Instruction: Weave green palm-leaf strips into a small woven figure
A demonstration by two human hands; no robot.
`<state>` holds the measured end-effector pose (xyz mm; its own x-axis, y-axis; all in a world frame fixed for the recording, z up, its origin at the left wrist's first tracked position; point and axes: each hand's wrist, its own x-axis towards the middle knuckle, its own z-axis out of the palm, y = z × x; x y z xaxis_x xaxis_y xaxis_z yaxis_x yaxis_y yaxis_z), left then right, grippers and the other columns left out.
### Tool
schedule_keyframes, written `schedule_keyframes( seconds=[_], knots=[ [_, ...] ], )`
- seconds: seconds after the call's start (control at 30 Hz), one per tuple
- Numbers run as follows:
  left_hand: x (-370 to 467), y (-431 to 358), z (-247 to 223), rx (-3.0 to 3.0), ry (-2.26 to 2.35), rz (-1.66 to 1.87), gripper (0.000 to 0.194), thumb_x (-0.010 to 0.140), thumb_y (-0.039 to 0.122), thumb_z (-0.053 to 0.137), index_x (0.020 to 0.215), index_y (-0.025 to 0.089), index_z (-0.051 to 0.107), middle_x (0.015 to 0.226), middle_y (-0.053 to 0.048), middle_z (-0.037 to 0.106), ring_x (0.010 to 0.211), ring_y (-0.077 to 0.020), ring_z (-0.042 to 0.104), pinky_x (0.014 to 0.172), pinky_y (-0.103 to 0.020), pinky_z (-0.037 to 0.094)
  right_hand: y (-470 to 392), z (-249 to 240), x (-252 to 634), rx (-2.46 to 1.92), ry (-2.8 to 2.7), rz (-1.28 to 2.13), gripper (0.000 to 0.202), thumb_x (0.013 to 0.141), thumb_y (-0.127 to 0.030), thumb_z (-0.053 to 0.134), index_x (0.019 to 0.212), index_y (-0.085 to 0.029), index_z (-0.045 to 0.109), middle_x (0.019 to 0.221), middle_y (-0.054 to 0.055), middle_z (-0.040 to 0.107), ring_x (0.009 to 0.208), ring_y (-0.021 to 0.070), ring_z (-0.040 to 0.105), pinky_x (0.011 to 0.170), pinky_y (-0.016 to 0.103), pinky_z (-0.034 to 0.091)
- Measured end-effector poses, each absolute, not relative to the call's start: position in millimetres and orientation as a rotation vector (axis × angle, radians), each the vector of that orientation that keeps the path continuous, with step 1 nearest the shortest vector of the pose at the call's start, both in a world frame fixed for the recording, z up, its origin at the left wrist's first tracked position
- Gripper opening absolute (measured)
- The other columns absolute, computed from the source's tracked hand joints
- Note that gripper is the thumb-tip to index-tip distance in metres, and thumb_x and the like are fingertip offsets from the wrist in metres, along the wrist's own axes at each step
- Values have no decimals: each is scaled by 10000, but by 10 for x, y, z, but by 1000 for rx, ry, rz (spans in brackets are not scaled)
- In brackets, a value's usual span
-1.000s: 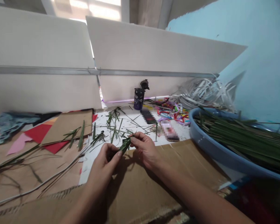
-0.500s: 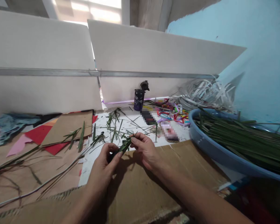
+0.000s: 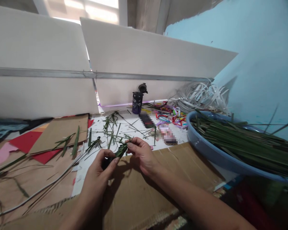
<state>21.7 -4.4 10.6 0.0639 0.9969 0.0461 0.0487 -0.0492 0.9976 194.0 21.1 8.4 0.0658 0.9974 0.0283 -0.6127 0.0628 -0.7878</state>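
Note:
Both my hands are closed on a folded piece of green leaf strips (image 3: 121, 150), held above the brown cardboard (image 3: 139, 198). My left hand (image 3: 103, 167) grips its lower end between thumb and fingers, and something dark shows inside that grip. At the upper end, my right hand (image 3: 141, 155) pinches the leaf tips between thumb and forefinger. Loose green leaf scraps (image 3: 110, 124) lie just beyond my hands on the white surface. To the right, a blue basin (image 3: 194, 135) holds a heap of long green leaf strips (image 3: 240, 140).
A dark bottle (image 3: 137, 103) with its lid up stands near the white boards (image 3: 144, 51). Colourful strips (image 3: 172, 115) and coiled white straps (image 3: 199, 95) lie at the back right. Red paper (image 3: 24, 140), flat cardboard (image 3: 60, 134) and a white cord (image 3: 45, 188) are on the left.
The whole view has shifted, so my hands and the table things sit a little further left in the picture. Both hands keep their hold on the leaf piece.

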Motion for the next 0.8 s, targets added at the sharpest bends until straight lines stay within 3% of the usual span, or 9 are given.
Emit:
schedule_keyframes(
  seconds=[0.8],
  knots=[
    [166, -7, 177, 1209, 1162, 1092, 361, 703, 430, 904, 886, 236, 660, 695, 31, 605, 607, -162, 560, 559, -253, 456, 225, 130, 1969, -742, -682, 1335, 305, 579, -320, 1001, 748, -223, 767, 787, -22, 704, 704, 133, 555, 719, 294, 474]
  ],
)
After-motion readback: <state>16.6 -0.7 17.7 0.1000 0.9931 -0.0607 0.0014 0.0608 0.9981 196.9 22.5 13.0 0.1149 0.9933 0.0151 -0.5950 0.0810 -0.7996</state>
